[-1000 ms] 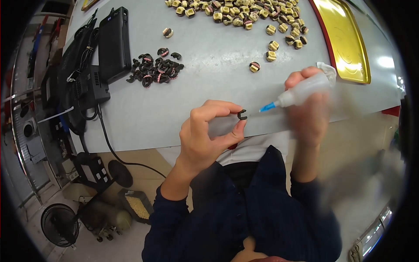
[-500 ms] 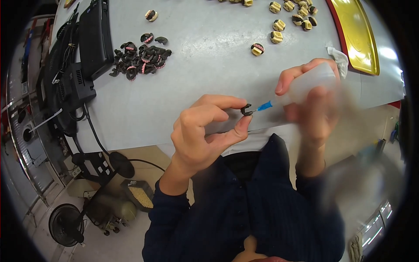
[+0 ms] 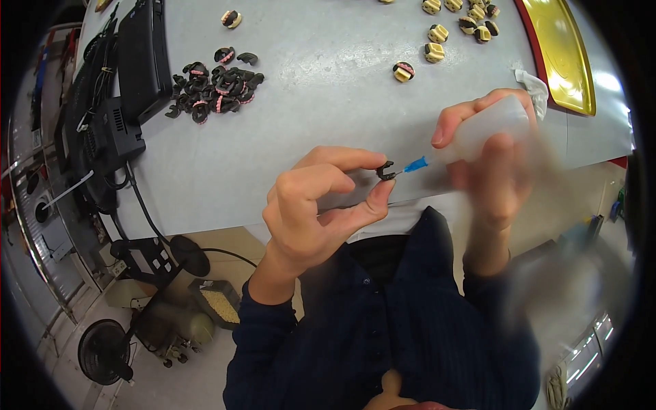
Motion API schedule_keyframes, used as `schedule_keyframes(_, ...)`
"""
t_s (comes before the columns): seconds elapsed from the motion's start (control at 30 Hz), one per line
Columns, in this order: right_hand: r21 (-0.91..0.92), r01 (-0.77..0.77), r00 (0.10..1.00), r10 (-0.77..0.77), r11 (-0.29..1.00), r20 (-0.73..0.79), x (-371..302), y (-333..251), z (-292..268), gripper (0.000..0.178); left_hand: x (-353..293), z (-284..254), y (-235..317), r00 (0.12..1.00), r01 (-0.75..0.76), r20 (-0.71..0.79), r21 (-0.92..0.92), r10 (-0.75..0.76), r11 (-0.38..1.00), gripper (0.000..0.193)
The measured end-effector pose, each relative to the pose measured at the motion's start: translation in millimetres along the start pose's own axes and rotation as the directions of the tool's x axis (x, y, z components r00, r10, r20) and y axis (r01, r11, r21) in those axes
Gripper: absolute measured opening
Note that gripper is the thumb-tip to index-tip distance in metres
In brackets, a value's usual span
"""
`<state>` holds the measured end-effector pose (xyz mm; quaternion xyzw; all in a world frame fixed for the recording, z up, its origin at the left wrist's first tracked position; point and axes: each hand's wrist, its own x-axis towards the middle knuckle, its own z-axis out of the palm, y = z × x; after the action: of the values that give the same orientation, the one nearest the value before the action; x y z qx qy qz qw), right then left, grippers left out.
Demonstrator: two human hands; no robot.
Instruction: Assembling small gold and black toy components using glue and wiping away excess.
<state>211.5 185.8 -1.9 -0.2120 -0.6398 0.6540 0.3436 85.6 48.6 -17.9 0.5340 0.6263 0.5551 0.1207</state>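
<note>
Between thumb and forefinger, my left hand [image 3: 311, 201] pinches a small black C-shaped plastic part [image 3: 385, 171] above the table's near edge. A translucent white squeeze bottle [image 3: 488, 130] lies tilted in my right hand [image 3: 502, 160], whose fingers wrap round it. Its blue needle tip [image 3: 415, 164] points left, and the thin needle reaches the black part, at or touching its inner side. Left of centre is a heap of similar black pieces [image 3: 217, 89], some with pink toothed strips. One cream, black and pink assembled piece [image 3: 403, 72] sits alone beyond the bottle.
Several cream-and-black pieces [image 3: 437, 34] are scattered at the far right, by a gold tray [image 3: 560, 55] with a red edge. A crumpled white tissue [image 3: 533, 90] lies near that tray. Black electronic boxes [image 3: 143, 61] and cables line the left edge. Another piece [image 3: 231, 19] sits far left.
The view has shifted slightly, so the table pieces sit a little differently in the picture. Both hands keep nearly the same pose, needle still at the black part.
</note>
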Motion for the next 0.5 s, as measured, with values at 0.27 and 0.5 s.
schedule_keyframes(0.27, -0.101, -0.012, 1.000, 0.010, 0.995, -0.014, -1.5, 0.9, -2.8, 0.045, -0.9, 1.2, -0.4, 1.000, 0.023, 0.013, -0.014, -0.023, 1.000, 0.059)
schedule_keyframes(0.5, -0.105, -0.002, 1.000, 0.000, 0.994, -0.018, -1.1, -1.4, 1.4, 0.046, -2.1, 1.1, -0.2, 0.999, 0.025, 0.024, -0.024, -0.024, 0.999, 0.059)
